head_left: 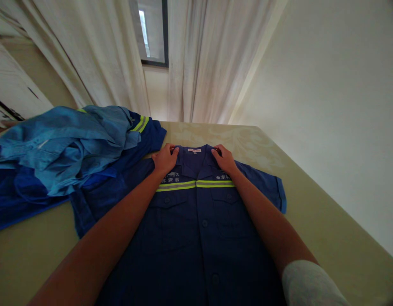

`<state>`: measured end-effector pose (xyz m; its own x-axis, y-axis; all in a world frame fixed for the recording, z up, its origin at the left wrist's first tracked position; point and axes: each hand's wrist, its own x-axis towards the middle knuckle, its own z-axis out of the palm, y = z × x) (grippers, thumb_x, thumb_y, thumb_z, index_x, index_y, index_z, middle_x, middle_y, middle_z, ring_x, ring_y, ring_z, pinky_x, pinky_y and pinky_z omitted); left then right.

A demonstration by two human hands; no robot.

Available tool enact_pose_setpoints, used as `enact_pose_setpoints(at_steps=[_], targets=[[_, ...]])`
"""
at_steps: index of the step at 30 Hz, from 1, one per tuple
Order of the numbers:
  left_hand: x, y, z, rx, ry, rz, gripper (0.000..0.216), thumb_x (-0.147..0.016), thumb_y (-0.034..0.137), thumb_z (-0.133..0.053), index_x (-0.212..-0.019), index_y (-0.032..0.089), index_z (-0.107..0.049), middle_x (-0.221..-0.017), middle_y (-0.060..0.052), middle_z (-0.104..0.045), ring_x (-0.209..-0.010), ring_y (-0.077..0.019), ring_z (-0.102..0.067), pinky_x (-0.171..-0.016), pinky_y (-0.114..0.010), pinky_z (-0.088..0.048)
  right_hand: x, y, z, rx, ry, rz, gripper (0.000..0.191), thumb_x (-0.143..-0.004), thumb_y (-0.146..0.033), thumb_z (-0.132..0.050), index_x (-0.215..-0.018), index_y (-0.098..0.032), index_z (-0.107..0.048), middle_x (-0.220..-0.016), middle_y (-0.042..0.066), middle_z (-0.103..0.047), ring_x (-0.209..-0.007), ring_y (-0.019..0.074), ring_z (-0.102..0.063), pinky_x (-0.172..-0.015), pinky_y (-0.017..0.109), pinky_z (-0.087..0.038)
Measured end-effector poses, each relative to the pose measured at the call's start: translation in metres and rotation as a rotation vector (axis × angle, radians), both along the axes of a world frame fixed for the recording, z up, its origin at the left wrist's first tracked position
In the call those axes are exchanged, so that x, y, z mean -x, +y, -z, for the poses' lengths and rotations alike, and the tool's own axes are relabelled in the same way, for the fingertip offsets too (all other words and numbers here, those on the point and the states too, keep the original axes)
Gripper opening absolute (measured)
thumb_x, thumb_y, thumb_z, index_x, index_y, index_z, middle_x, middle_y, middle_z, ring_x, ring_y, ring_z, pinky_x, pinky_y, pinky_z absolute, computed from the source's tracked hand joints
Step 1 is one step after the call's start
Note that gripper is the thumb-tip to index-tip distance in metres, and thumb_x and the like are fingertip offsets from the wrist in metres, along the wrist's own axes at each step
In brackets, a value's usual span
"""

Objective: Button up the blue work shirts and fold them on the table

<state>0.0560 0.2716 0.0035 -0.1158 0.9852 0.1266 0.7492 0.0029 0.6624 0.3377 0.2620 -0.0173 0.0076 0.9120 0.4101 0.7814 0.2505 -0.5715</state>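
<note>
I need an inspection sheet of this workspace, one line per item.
Surface: beige patterned table, partly covered by clothes.
Job's things: dark blue short-sleeved work shirt with yellow-green reflective band, spread flat, front up, buttoned.
Clutter: heap of lighter blue garments at the left, against the shirt's sleeve.
Grips: left hand and right hand rest on the shirt's collar; pinching or not, cannot tell.
Cables: nothing seen.
Surroundings: white curtains, dark-framed window, plain white wall at the right.

White chest characters on the shirt are unreadable.
</note>
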Motion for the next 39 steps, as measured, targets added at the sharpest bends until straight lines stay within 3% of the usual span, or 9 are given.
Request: enact_pose_setpoints(at_steps=[3,6,13,18,22,28,32,36,39], targets=[[0.000,-0.002,0.001,-0.039,0.005,0.012,0.035,-0.105,0.037,-0.047,-0.134,0.026,-0.062,-0.125,-0.007,-0.077,-0.128,-0.0295,-0.065,-0.113,-0.049,-0.038,0.000,0.000,0.002,-0.045,-0.006,-0.024,0.028,-0.094,-0.041,-0.062,-0.116,-0.023,-0.065,-0.104,0.007,-0.073,-0.095,0.0259,-0.068,-0.092,0.041,-0.051],[0.002,0.000,0.004,-0.094,0.034,0.082,0.034,-0.103,0.031,-0.049,-0.133,0.030,-0.066,-0.130,-0.005,-0.075,-0.129,-0.0291,-0.065,-0.111,-0.047,-0.042,-0.001,0.000,0.003,-0.079,-0.005,-0.041,0.033,-0.093,-0.037,-0.064,-0.124,-0.024,-0.064,-0.109,0.008,-0.073,-0.095,0.0255,-0.068,-0.093,0.043,-0.052],[0.007,0.008,0.013,-0.214,-0.016,0.220,0.058,-0.084,0.009,-0.060,-0.140,0.024,-0.064,-0.126,-0.005,-0.074,-0.115,-0.0220,-0.069,-0.102,-0.034,-0.050,-0.003,0.003,0.007,-0.064,-0.084,-0.090,0.027,-0.101,-0.037,-0.056,-0.120,-0.025,-0.069,-0.114,0.010,-0.074,-0.103,0.0279,-0.068,-0.102,0.048,-0.050],[0.006,0.004,0.012,-0.248,0.009,0.254,0.039,-0.086,0.028,-0.069,-0.125,0.026,-0.075,-0.119,-0.004,-0.074,-0.107,-0.0239,-0.069,-0.099,-0.036,-0.051,-0.004,0.005,0.010,-0.061,-0.085,-0.080,0.033,-0.102,-0.042,-0.056,-0.126,-0.025,-0.070,-0.119,0.011,-0.075,-0.108,0.0303,-0.067,-0.104,0.052,-0.048],[0.005,0.005,0.011,-0.229,-0.023,0.226,0.034,-0.095,0.043,-0.064,-0.120,0.024,-0.076,-0.121,-0.005,-0.076,-0.107,-0.0243,-0.069,-0.098,-0.036,-0.050,-0.005,0.004,0.009,-0.083,-0.047,-0.068,0.035,-0.101,-0.047,-0.057,-0.123,-0.024,-0.072,-0.114,0.011,-0.075,-0.103,0.0298,-0.067,-0.100,0.051,-0.050],[0.007,0.010,0.011,-0.157,-0.099,0.233,0.032,-0.099,0.043,-0.059,-0.119,0.024,-0.076,-0.117,-0.003,-0.079,-0.110,-0.0242,-0.070,-0.097,-0.035,-0.050,-0.004,0.001,0.004,-0.097,0.040,-0.071,0.033,-0.098,-0.052,-0.060,-0.107,-0.024,-0.075,-0.107,0.010,-0.075,-0.102,0.0285,-0.066,-0.100,0.048,-0.050],[0.006,0.010,0.012,-0.166,-0.080,0.207,0.036,-0.102,0.038,-0.052,-0.128,0.023,-0.072,-0.126,-0.006,-0.077,-0.117,-0.0261,-0.069,-0.103,-0.037,-0.049,-0.004,0.000,0.001,-0.103,0.094,-0.078,0.027,-0.093,-0.050,-0.065,-0.095,-0.023,-0.070,-0.096,0.008,-0.073,-0.093,0.0267,-0.065,-0.092,0.044,-0.051],[0.006,0.009,0.011,-0.148,-0.039,0.209,0.036,-0.100,0.025,-0.050,-0.131,0.026,-0.068,-0.130,-0.005,-0.075,-0.122,-0.0264,-0.068,-0.106,-0.039,-0.047,-0.003,-0.001,0.002,-0.083,0.190,-0.143,0.023,-0.086,-0.043,-0.070,-0.096,-0.024,-0.062,-0.093,0.004,-0.070,-0.088,0.0240,-0.064,-0.087,0.041,-0.052],[0.006,0.007,0.009,-0.141,-0.033,0.220,0.033,-0.096,0.021,-0.054,-0.125,0.026,-0.069,-0.124,-0.004,-0.077,-0.118,-0.0259,-0.069,-0.105,-0.038,-0.048,-0.002,0.000,0.003,-0.083,0.280,-0.211,0.032,-0.081,-0.038,-0.073,-0.106,-0.024,-0.057,-0.095,0.002,-0.069,-0.089,0.0233,-0.066,-0.088,0.040,-0.052]])
